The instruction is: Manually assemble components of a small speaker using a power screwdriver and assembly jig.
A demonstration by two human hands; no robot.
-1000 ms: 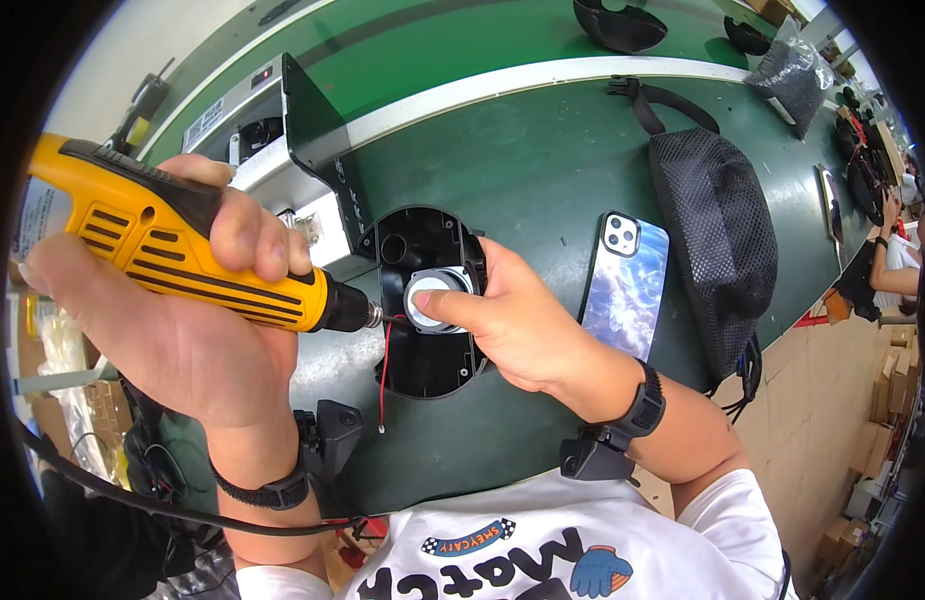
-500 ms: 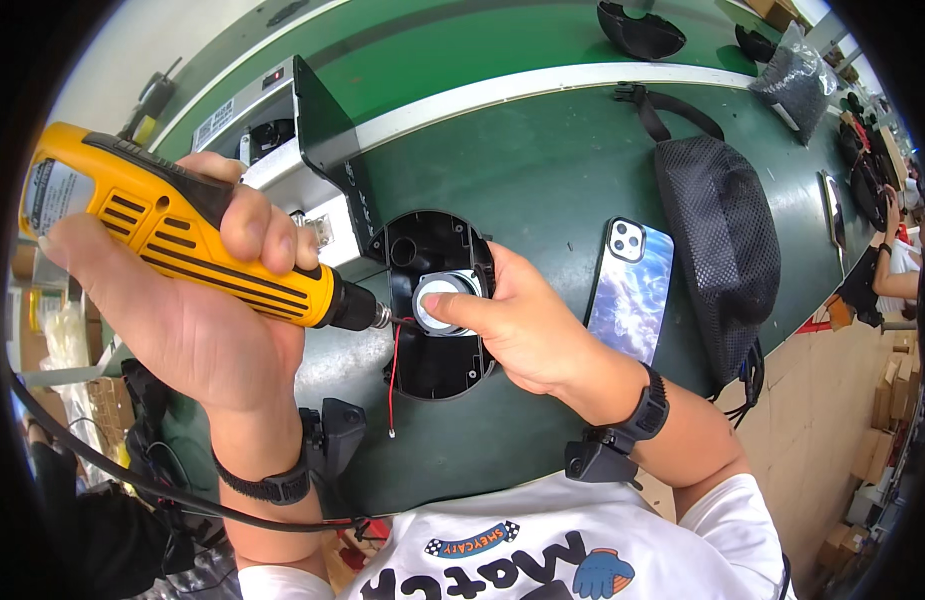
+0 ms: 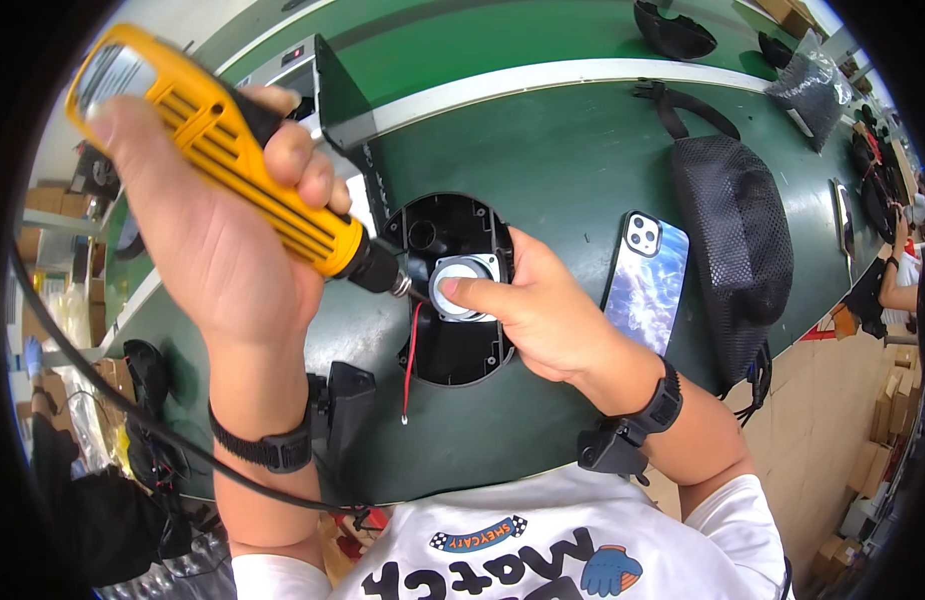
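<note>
A yellow-and-black electric screwdriver [image 3: 192,112] is gripped in my left hand [image 3: 227,255], fingers wrapped round its body. It slants down to the right, its tip at the left edge of a small round speaker [image 3: 464,268]; whether the tip touches a screw is too small to tell. The speaker, pale-faced with a metal frame, sits in the middle of a round black plastic housing [image 3: 452,352]. My right hand [image 3: 554,312] holds the housing by its right side, with the thumb pressed on the speaker. A thin red wire [image 3: 410,368] hangs over the housing's left edge.
On the green bench lie a phone with a blue marbled case [image 3: 646,280] and a black mesh pouch [image 3: 734,235]. A metal box-like device [image 3: 344,95] stands behind my left hand. Farther back are a black shell [image 3: 674,32] and a filled plastic bag [image 3: 812,92]. A cable [image 3: 112,410] crosses my left forearm.
The screwdriver has swung steeper, its rear end rising with my left hand. The whole view has shifted slightly; my right hand keeps the same hold on the housing and speaker.
</note>
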